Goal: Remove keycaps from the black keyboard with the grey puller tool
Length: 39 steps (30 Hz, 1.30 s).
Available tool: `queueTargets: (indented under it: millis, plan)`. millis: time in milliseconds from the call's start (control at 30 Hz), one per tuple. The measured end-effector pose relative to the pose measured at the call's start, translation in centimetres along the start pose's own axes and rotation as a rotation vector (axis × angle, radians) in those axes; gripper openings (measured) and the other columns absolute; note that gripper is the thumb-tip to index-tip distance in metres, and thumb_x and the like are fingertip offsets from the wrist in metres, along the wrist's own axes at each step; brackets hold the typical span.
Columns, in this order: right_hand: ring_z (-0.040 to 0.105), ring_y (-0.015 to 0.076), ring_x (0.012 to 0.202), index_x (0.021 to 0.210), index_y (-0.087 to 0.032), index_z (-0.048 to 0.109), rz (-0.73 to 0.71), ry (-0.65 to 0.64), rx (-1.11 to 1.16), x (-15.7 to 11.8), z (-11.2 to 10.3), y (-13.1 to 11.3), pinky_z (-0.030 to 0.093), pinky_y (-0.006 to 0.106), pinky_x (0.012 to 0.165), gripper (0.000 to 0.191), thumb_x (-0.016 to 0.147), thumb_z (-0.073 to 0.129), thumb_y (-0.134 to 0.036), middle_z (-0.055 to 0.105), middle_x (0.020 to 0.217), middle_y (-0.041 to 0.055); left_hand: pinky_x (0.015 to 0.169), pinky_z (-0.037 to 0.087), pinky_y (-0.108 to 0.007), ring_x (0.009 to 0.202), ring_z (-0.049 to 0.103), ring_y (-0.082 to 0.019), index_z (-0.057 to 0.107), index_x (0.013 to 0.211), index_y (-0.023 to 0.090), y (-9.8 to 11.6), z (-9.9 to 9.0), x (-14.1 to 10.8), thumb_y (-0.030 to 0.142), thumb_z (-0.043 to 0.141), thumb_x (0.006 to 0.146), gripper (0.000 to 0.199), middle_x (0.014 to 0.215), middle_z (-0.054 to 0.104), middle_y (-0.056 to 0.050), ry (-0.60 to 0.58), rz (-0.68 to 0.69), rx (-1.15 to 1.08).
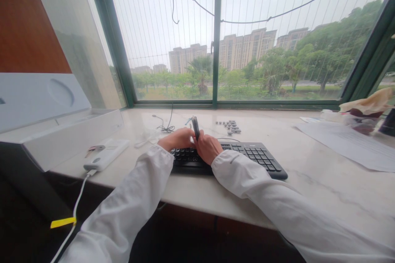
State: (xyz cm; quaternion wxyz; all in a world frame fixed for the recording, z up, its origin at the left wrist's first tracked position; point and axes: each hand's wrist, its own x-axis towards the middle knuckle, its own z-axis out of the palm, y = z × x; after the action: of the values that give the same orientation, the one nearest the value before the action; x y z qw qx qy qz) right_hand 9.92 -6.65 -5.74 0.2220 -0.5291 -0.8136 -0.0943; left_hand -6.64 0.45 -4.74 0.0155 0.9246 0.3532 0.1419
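Observation:
A black keyboard [262, 156] lies on the white marble-look counter, its left and middle parts partly hidden by my hands and sleeves. My right hand [209, 147] is closed around a slim black tool [195, 127] with a metallic upper end; it stands nearly upright over the keyboard. What its lower end touches is hidden. My left hand [180, 139] is right beside it, above the keyboard's left half, fingers curled in toward the tool. Whatever those fingers grip is hidden. Several loose keycaps [231, 126] sit in rows behind the keyboard.
Behind my left hand lies a coiled dark cable [167, 128]. At left are a white power bank [106, 155] with a cable and a large white box [74, 135]. Papers [348, 141] and a crumpled bundle [367, 109] lie at right. A green-framed window [217, 70] backs the counter.

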Motion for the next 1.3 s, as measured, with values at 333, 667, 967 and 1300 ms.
queueTargets:
  millis: [333, 667, 967, 1300]
  plan:
    - [0.067, 0.0247, 0.074, 0.103, -0.015, 0.042, -0.003, -0.024, -0.023, 0.1, 0.0, -0.1, 0.044, 0.031, 0.062, 0.025, 0.099, 0.025, -0.033, 0.066, 0.083, 0.0107, 0.064, 0.042, -0.022, 0.069, 0.058, -0.014, 0.068, 0.090, 0.018, 0.7, -0.6, -0.2, 0.034, 0.068, 0.069, 0.026, 0.079, 0.068, -0.002, -0.036, 0.020, -0.007]
    - [0.068, 0.0248, 0.076, 0.103, -0.015, 0.042, -0.002, -0.047, -0.012, 0.0, -0.3, -0.1, 0.045, 0.030, 0.062, 0.025, 0.098, 0.029, -0.035, 0.066, 0.083, 0.0119, 0.064, 0.044, -0.021, 0.070, 0.058, -0.014, 0.067, 0.089, 0.015, 1.4, -1.0, -0.5, 0.024, 0.063, 0.070, 0.021, 0.077, 0.066, 0.000, -0.106, 0.010, -0.204]
    - [0.067, 0.0239, 0.075, 0.103, -0.015, 0.042, -0.014, -0.042, 0.015, 0.0, -0.5, -0.2, 0.044, 0.030, 0.063, 0.028, 0.099, 0.027, -0.039, 0.067, 0.084, 0.0109, 0.065, 0.044, -0.021, 0.071, 0.057, -0.014, 0.064, 0.087, 0.013, 1.6, -1.2, -0.3, 0.021, 0.062, 0.068, 0.021, 0.078, 0.066, -0.001, -0.098, 0.016, -0.225]
    - [0.067, 0.0251, 0.076, 0.105, -0.014, 0.043, -0.011, -0.055, -0.004, -0.1, -0.6, -0.3, 0.045, 0.031, 0.063, 0.026, 0.099, 0.027, -0.034, 0.066, 0.085, 0.0126, 0.067, 0.045, -0.022, 0.073, 0.060, -0.015, 0.067, 0.082, 0.014, 1.1, -1.0, -0.3, 0.022, 0.067, 0.066, 0.018, 0.077, 0.068, -0.001, -0.040, 0.011, -0.213]
